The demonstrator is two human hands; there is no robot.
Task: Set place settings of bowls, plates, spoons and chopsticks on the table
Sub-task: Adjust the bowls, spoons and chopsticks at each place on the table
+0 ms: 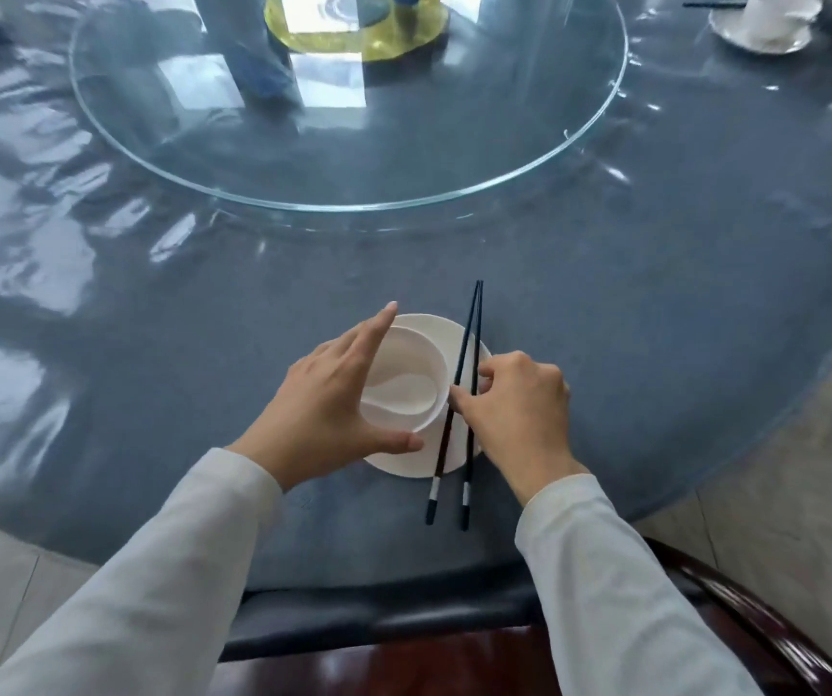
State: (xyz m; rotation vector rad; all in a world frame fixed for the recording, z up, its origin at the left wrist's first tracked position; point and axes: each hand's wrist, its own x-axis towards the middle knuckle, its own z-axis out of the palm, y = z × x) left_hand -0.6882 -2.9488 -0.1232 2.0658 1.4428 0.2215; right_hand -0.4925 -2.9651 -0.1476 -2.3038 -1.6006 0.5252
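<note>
The left hand (323, 394) spreads open against the bowl (419, 354) on its plate (404, 462); the right hand (514, 409) pinches the chopsticks (464, 346) across it.

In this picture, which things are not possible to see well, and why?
All in the head view:
- The plate, left part: under the bowl and the left hand.
- What lies in the bowl: white on white, unclear.
- The far place setting: blurred, cut by the top edge.
- How the right hand grips the chopsticks: partly hidden by its own back.
</note>
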